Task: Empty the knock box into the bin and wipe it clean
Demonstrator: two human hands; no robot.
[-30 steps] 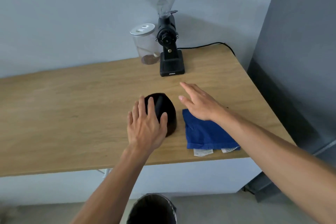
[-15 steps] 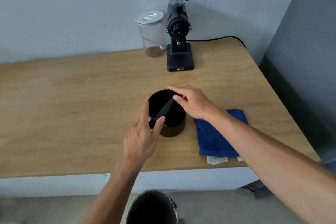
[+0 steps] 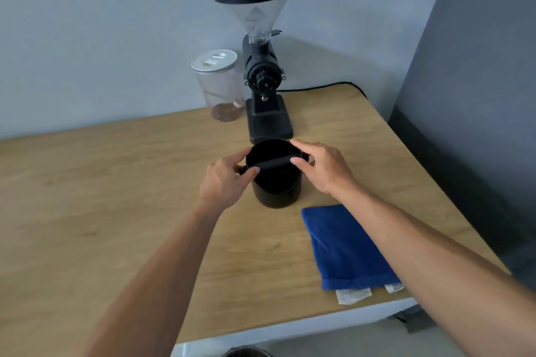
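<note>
A black round knock box (image 3: 277,191) stands upright on the wooden table (image 3: 116,197), in front of the grinder. A black bar (image 3: 274,164) spans its open top. My left hand (image 3: 229,180) pinches the bar's left end, and my right hand (image 3: 322,168) pinches its right end at the rim. A folded blue cloth (image 3: 345,246) lies flat on the table to the right of the box, partly under my right forearm. Only the rim of a dark bin (image 3: 246,352) shows on the floor at the bottom edge.
A black coffee grinder (image 3: 262,78) with a clear hopper stands at the back, touching distance behind the box. A clear jar (image 3: 220,87) with a white lid is left of it. A black cable (image 3: 327,85) runs off the back right. A grey wall panel (image 3: 478,95) borders the table's right side.
The box went from lying under my left hand to standing upright. Both hands have moved onto the ends of its bar. The view has shifted nearer the table.
</note>
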